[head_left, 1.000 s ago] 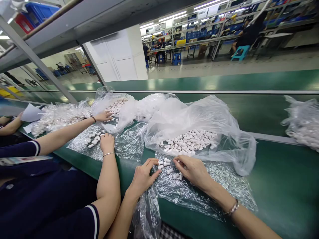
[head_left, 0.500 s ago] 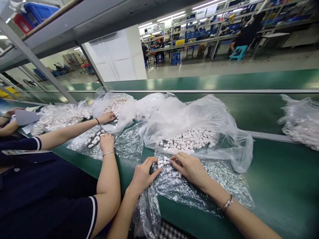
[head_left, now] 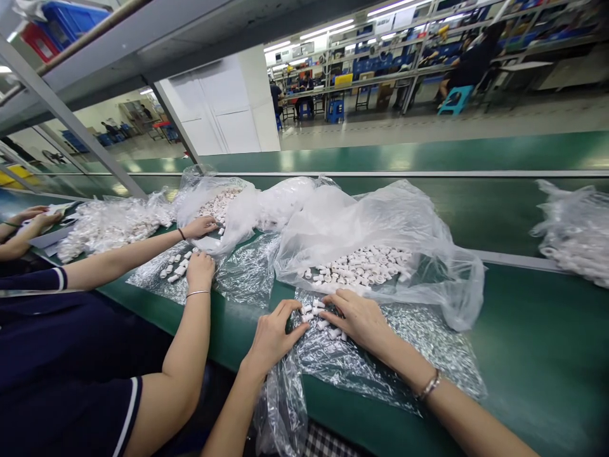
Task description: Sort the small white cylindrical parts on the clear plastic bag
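Observation:
A small group of white tube-shaped plastic pieces [head_left: 334,333] lies on a clear plastic bag [head_left: 380,374]. My left hand [head_left: 273,335] is at the left of this group, its thumb and fingers apart with pieces in the gap. From the right, my right hand [head_left: 359,320] reaches in, thumb and forefinger spread, fingertips close to or touching the pieces; I see none lifted. Just beyond, an opened translucent bag [head_left: 380,212] holds a heap of the same white pieces [head_left: 364,266].
At my left a co-worker's hands [head_left: 200,270] are among similar pieces on another clear bag [head_left: 157,284]. Filled bags [head_left: 117,222] stand further left, and one bag [head_left: 578,235] lies at the far right. All rest on a green work surface [head_left: 537,336].
My right hand has shifted slightly left at the pieces; my left hand looks unchanged. The co-worker's arms and body have moved a little to the left.

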Motion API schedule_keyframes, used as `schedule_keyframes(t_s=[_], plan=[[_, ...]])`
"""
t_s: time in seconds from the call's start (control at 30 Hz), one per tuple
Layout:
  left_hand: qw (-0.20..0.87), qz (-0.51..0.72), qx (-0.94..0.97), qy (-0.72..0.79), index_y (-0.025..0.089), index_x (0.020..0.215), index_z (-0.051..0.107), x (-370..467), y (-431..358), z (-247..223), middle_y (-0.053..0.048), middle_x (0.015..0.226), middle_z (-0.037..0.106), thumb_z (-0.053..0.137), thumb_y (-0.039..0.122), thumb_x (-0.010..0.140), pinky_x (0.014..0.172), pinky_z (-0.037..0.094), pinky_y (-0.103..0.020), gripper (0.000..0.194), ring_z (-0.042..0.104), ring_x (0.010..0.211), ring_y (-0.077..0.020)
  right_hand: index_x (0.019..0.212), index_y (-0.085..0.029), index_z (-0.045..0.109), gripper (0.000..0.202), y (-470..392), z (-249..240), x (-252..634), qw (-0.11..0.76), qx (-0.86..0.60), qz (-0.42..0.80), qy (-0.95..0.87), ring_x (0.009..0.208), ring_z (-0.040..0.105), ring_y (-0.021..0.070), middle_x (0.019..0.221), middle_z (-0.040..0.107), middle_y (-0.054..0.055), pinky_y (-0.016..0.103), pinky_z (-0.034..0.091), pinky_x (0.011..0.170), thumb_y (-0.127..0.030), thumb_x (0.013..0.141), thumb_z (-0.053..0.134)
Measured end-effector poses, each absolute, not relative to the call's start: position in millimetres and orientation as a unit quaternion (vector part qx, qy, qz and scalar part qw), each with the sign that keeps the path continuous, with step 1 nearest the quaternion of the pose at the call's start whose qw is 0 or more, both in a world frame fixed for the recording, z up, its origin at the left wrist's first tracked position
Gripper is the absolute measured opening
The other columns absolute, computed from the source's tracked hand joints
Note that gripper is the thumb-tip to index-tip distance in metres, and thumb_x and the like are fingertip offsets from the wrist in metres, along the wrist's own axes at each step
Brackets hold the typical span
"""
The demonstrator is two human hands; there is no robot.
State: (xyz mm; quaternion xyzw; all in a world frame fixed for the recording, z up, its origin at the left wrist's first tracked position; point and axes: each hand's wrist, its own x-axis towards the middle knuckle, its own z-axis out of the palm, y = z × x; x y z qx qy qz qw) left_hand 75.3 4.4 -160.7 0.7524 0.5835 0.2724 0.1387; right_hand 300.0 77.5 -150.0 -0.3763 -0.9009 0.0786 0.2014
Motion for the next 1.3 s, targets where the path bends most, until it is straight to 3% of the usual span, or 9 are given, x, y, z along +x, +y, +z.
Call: schedule_keyframes(t_s=[0.1,0.4,0.6,0.7,0.87,1.03,1.13,1.3], plan=[[0.132,0.261,0.757,0.585,0.028,0.121,0.052,75.7,4.4,-159.5,-0.003,0.121,0.063,0.056,0.04,0.095,0.062,0.049,-0.027,0.029,0.064,0.066,-0.014,0.104,-0.019,0.063,0.022,78.4,-151.8,299.9,0.207,-0.377,0.077,-0.9,0.072,0.06,0.0167,0.087,0.064,0.003,0.026,0.036,0.052,-0.04,0.095,0.062],[0.114,0.272,0.75,0.592,0.027,0.121,0.054,75.9,4.6,-161.3,-0.004,0.119,0.065,0.056,0.039,0.095,0.065,0.05,-0.027,0.029,0.067,0.074,-0.0161,0.105,-0.019,0.063,0.021,78.3,-151.9,300.8,0.2,-0.37,0.076,-0.904,0.073,0.061,0.0174,0.089,0.064,0.004,0.026,0.037,0.052,-0.038,0.096,0.061],[0.117,0.258,0.751,0.596,0.028,0.122,0.053,75.6,5.0,-161.9,-0.003,0.121,0.064,0.056,0.041,0.095,0.056,0.045,-0.026,0.03,0.059,0.058,-0.0118,0.103,-0.018,0.063,0.018,80.3,-153.7,293.9,0.202,-0.38,0.071,-0.9,0.074,0.061,0.0177,0.088,0.065,0.004,0.025,0.034,0.052,-0.033,0.094,0.063],[0.122,0.259,0.749,0.597,0.028,0.122,0.052,75.4,5.1,-161.5,-0.003,0.121,0.064,0.055,0.041,0.096,0.057,0.045,-0.026,0.03,0.059,0.06,-0.0119,0.106,-0.018,0.062,0.019,80.4,-148.7,299.7,0.21,-0.377,0.081,-0.899,0.074,0.061,0.0173,0.09,0.065,0.004,0.025,0.034,0.052,-0.034,0.095,0.062],[0.124,0.26,0.75,0.595,0.027,0.122,0.052,75.3,4.5,-161.3,-0.003,0.122,0.063,0.055,0.041,0.096,0.055,0.044,-0.027,0.03,0.056,0.056,-0.0106,0.109,-0.023,0.063,0.025,75.0,-128.2,322.4,0.15,-0.322,0.148,-0.923,0.07,0.059,0.0161,0.09,0.064,0.002,0.026,0.038,0.055,-0.038,0.09,0.068],[0.124,0.272,0.753,0.586,0.027,0.122,0.053,75.8,3.8,-159.9,-0.005,0.122,0.064,0.055,0.041,0.096,0.06,0.046,-0.027,0.03,0.064,0.066,-0.0139,0.111,-0.023,0.062,0.027,67.7,-122.3,329.3,0.11,-0.293,0.166,-0.935,0.073,0.057,0.0176,0.093,0.061,0.003,0.028,0.04,0.057,-0.035,0.088,0.07],[0.124,0.271,0.753,0.587,0.027,0.123,0.053,75.8,3.6,-159.2,-0.004,0.123,0.064,0.055,0.041,0.096,0.057,0.046,-0.026,0.031,0.064,0.065,-0.0135,0.111,-0.021,0.061,0.024,66.0,-126.7,323.1,0.126,-0.283,0.133,-0.941,0.075,0.056,0.0194,0.093,0.059,0.004,0.03,0.041,0.06,-0.031,0.091,0.067],[0.127,0.285,0.752,0.58,0.028,0.124,0.053,75.6,3.4,-160.0,-0.004,0.122,0.064,0.058,0.039,0.094,0.066,0.051,-0.027,0.032,0.068,0.081,-0.0177,0.109,-0.019,0.06,0.02,65.2,-129.6,310.1,0.14,-0.264,0.092,-0.95,0.082,0.054,0.0216,0.093,0.058,0.006,0.033,0.043,0.069,-0.026,0.091,0.066]])
